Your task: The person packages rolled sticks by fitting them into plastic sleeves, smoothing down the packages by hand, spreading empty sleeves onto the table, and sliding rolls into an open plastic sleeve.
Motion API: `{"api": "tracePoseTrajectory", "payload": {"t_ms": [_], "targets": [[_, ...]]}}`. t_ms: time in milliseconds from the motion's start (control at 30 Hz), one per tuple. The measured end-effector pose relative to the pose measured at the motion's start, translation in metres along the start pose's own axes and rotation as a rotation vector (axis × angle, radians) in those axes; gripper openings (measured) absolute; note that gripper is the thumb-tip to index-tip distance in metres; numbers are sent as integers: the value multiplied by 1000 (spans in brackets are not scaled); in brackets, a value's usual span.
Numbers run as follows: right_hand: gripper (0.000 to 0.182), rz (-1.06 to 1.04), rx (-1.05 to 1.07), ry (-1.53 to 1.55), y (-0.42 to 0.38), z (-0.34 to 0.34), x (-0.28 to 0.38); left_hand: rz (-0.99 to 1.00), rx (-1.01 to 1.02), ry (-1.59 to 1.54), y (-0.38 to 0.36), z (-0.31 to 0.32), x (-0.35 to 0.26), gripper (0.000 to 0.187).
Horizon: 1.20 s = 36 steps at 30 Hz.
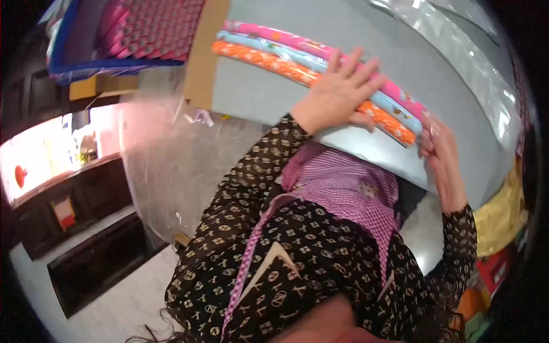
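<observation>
The left hand (338,91) lies flat with its fingers spread wide, pressing down on three long rolls that rest side by side on a grey table (343,34): a pink roll (286,39) farthest from the body, a pale blue roll (269,48) in the middle and an orange roll (257,59) nearest. The palm covers the blue and orange rolls about two-thirds of the way along, the fingertips reach onto the pink one, and the thumb curls under near the table edge. It grips nothing; it only bears down on the rolls. The right hand (437,151) is at the near end of the rolls, at the table's edge, with its fingers bent toward the roll ends; it seems to touch them, but whether it clasps them cannot be told. Both arms wear a dark patterned sleeve (251,177), and a pink checked apron (349,188) hangs against the table edge between them. A strip of brown cardboard (205,54) lies at the far end of the table, just beside the roll tips, and clear plastic sheeting (457,40) lies across the table's right part. Beyond the cardboard, a blue bin (108,66) holds stacked tubes.
</observation>
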State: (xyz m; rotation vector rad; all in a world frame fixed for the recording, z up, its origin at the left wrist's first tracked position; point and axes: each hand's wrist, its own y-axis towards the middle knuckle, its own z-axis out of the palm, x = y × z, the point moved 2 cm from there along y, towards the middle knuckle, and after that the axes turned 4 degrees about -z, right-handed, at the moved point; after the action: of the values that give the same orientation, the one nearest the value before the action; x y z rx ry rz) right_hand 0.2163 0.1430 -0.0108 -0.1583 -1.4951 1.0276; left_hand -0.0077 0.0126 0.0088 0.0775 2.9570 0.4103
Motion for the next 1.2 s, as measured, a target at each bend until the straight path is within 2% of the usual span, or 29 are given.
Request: {"api": "tracePoseTrajectory", "payload": {"t_ms": [100, 200, 267, 467, 900, 1067, 1200], "targets": [[24, 5, 24, 3, -1, 1, 0, 8, -37, -73, -2, -1, 1, 90], [28, 28, -39, 60, -1, -1, 1, 4, -22, -78, -1, -2, 0, 90], [24, 19, 58, 41, 1, -8, 0, -1, -10, -85, -2, -2, 0, 91], [16, -54, 14, -183, 2, -13, 0, -3, 13, -40, -2, -1, 0, 92], [24, -49, 35, -61, 6, -12, -2, -14, 25, -54, 1, -4, -2, 92], [18, 55, 18, 85, 7, -16, -5, -17, 23, -60, 1, -4, -1, 92], [17, 143, 7, -26, -10, -12, 7, -3, 38, -71, 0, -2, -1, 90]]}}
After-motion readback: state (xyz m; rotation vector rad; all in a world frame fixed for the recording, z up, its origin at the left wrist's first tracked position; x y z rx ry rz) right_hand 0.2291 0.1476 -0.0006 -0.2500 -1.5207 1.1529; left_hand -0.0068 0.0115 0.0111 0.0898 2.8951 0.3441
